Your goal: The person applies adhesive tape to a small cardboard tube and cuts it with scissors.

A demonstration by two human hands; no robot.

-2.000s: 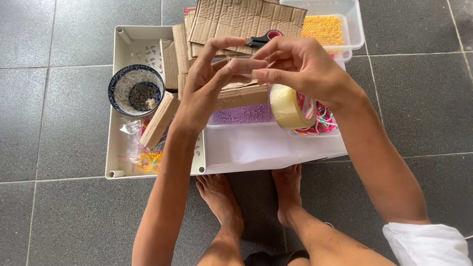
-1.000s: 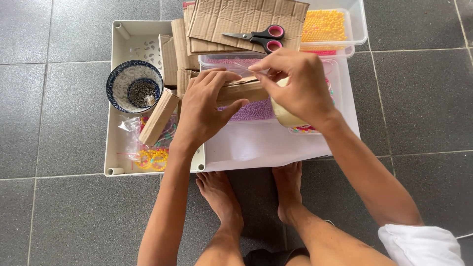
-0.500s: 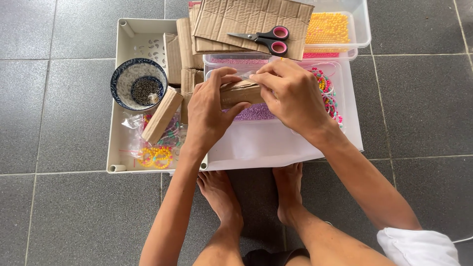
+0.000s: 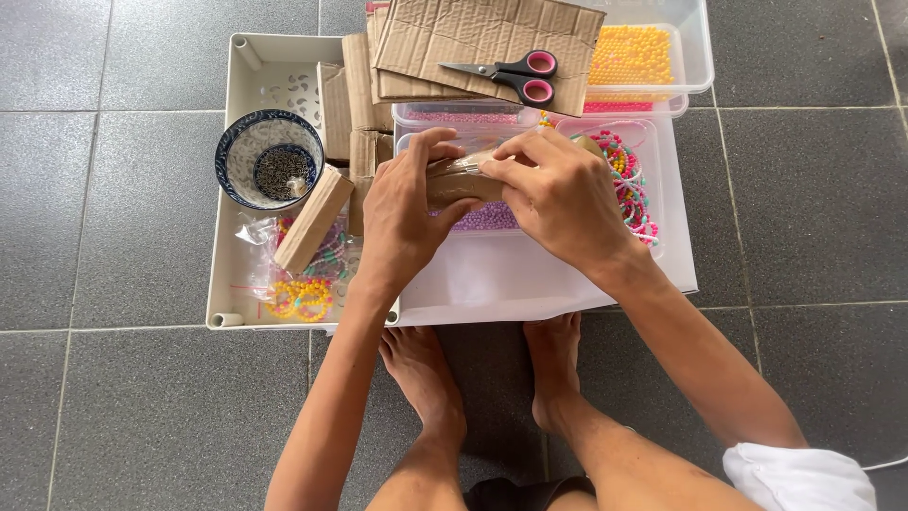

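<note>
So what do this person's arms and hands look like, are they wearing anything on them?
Both arms are bare from the wrists up as far as the view shows. The left hand and right hand have no gloves, and no rings or watch can be seen. White cloth, perhaps a garment, shows by the right arm at the lower corner.

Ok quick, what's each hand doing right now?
Left hand: closed around the cardboard piece.
Right hand: fingers pressed on the same cardboard piece; whether it also grips something cannot be told.
</note>
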